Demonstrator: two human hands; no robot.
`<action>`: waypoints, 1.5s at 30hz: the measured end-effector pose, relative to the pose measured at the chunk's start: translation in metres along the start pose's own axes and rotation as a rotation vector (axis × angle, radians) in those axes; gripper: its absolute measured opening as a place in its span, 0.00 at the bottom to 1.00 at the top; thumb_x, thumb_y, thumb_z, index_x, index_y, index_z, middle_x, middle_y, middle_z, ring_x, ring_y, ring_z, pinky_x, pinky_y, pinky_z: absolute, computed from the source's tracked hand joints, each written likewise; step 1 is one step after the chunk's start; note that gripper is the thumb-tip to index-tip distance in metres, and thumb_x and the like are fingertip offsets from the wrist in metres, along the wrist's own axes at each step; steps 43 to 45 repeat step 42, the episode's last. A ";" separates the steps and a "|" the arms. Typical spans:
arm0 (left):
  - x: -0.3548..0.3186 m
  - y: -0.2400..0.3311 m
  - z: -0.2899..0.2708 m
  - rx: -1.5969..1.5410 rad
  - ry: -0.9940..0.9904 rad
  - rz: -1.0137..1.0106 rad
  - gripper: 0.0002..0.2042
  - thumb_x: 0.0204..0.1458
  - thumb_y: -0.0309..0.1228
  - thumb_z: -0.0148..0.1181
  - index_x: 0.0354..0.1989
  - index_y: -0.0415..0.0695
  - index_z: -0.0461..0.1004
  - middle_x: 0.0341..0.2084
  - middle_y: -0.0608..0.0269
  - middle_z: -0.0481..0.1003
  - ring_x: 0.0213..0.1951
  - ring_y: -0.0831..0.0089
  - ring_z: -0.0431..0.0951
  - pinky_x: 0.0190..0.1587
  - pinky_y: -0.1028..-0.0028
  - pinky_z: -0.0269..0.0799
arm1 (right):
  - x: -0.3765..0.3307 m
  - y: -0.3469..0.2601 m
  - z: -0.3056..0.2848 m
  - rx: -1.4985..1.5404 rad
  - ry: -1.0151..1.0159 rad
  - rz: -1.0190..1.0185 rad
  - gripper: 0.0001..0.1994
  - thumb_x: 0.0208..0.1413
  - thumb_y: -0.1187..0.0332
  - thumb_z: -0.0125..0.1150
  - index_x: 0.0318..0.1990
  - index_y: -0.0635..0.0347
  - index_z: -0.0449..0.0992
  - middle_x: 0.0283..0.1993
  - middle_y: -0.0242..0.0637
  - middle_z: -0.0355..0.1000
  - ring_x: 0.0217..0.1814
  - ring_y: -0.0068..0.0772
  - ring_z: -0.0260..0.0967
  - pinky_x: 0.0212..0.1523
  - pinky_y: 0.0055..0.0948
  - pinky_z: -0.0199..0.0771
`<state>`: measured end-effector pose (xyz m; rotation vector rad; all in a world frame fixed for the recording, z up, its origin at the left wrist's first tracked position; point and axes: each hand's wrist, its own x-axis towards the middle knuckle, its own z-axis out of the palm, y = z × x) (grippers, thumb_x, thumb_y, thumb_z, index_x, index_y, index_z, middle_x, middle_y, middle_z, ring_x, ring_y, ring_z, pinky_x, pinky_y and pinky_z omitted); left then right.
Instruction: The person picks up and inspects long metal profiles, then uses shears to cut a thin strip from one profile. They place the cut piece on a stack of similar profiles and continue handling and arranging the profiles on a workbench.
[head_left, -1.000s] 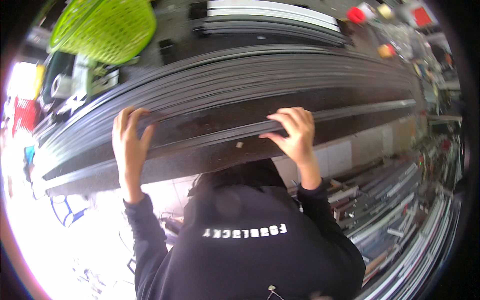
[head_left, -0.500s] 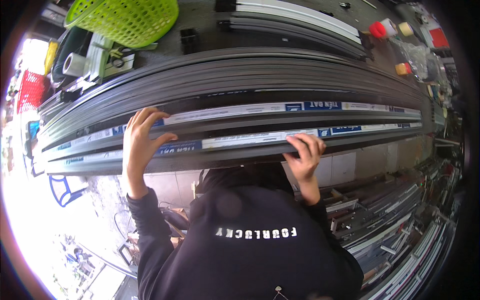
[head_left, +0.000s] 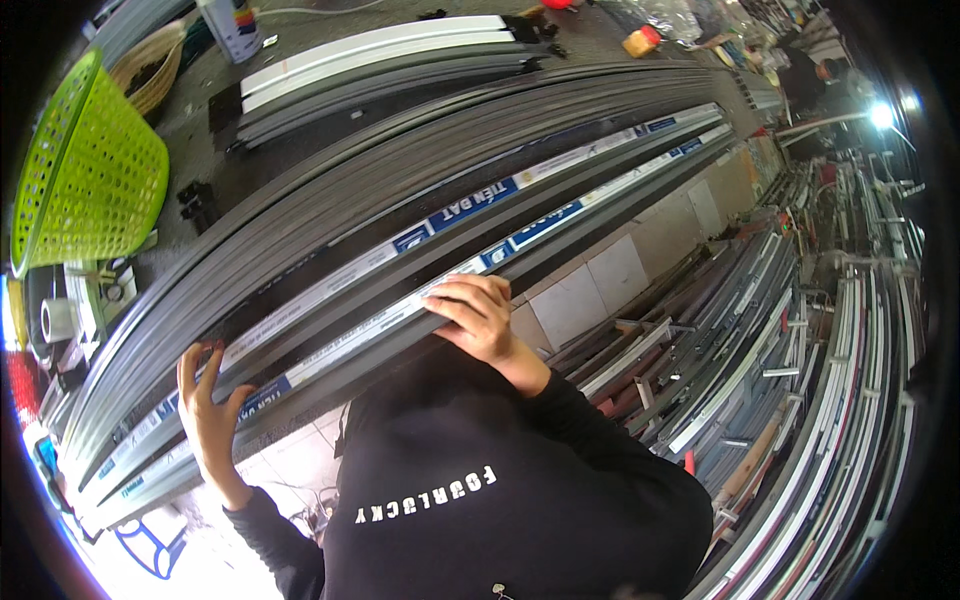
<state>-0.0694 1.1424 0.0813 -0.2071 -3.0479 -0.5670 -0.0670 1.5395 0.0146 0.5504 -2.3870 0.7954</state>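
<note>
Two long dark grey metal profiles with white and blue printed film lie side by side, a far profile [head_left: 320,297] and a near profile [head_left: 355,342]. My left hand [head_left: 208,420] spans both toward their left end. Its fingertips rest by the far profile and its thumb lies apart, over the near one. Farther along the near profile, my right hand [head_left: 480,318] has its fingers curled over the upper edge, with the thumb hidden underneath. Beyond them runs a stack of dark profiles [head_left: 400,150].
A green perforated basket [head_left: 95,170] stands at the far left, above a white roll [head_left: 60,320]. White and dark shorter profiles [head_left: 380,50] lie at the back, with a red-capped jar [head_left: 641,42] farther right. Racked metal bars [head_left: 690,400] fill the right side.
The whole view has turned toward the right, so the profiles now slant up to the right and more of the racks shows. Both hands stay at about the same spots on the profiles.
</note>
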 end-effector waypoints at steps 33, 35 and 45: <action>-0.003 -0.015 -0.013 0.013 0.172 0.328 0.25 0.43 0.48 0.68 0.49 0.49 0.78 0.47 0.63 0.72 0.47 0.65 0.74 0.47 0.67 0.74 | 0.038 -0.010 -0.017 0.021 -0.172 -0.226 0.20 0.31 0.66 0.76 0.38 0.55 0.83 0.38 0.29 0.79 0.36 0.36 0.70 0.47 0.36 0.63; 0.003 -0.020 -0.011 0.120 0.202 0.420 0.24 0.45 0.47 0.67 0.50 0.49 0.77 0.46 0.64 0.71 0.47 0.68 0.73 0.46 0.69 0.73 | 0.038 -0.009 -0.017 0.015 -0.186 -0.220 0.20 0.30 0.67 0.76 0.39 0.55 0.83 0.38 0.30 0.79 0.36 0.36 0.70 0.47 0.36 0.63; 0.016 -0.027 0.005 0.272 0.174 0.566 0.22 0.50 0.43 0.64 0.53 0.48 0.74 0.52 0.64 0.69 0.49 0.71 0.71 0.47 0.71 0.72 | 0.039 -0.006 -0.020 0.032 -0.238 -0.220 0.19 0.34 0.68 0.77 0.39 0.58 0.83 0.40 0.36 0.79 0.38 0.39 0.71 0.45 0.35 0.65</action>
